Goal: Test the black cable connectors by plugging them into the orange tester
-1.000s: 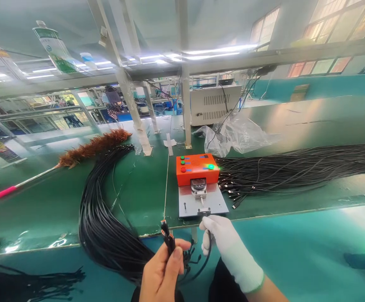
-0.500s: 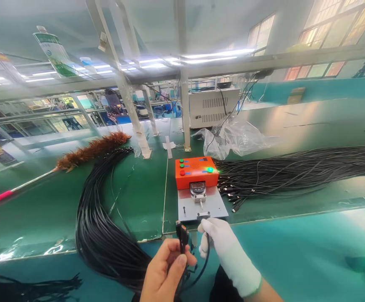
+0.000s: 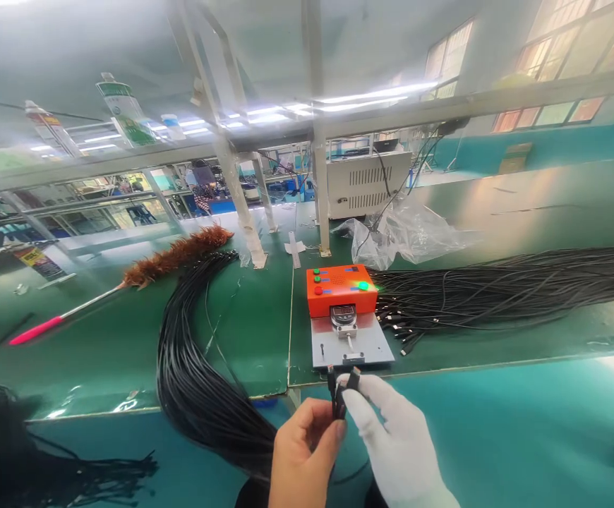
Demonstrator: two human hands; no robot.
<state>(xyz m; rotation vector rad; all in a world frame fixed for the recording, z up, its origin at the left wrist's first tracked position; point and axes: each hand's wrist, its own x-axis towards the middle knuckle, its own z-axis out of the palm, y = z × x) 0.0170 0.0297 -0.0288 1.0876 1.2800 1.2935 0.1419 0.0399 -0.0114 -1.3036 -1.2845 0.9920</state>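
My bare left hand (image 3: 307, 448) pinches a few black USB cables (image 3: 333, 395) just below their plugs, which point up. Beside it, my white-gloved right hand (image 3: 392, 434) has thumb and finger closed on the plug of another black cable (image 3: 353, 381). Both hands are close together in front of the bench's edge. Just beyond them sits a metal plate (image 3: 322, 349) with a digital gauge (image 3: 343, 317) and an orange box (image 3: 322, 303) behind it. A green light glows on the box.
A thick bundle of black cables (image 3: 195, 367) hangs over the edge at left. More cables (image 3: 497, 289) stretch right of the box, plugs toward it. A feather duster (image 3: 180, 257), clear plastic bag (image 3: 407, 236) and grey metal cabinet (image 3: 365, 183) stand farther back.
My right hand has left the edge of the metal plate and come against the plugs at my left hand. It now grips a cable's plug. The camera view has turned left.
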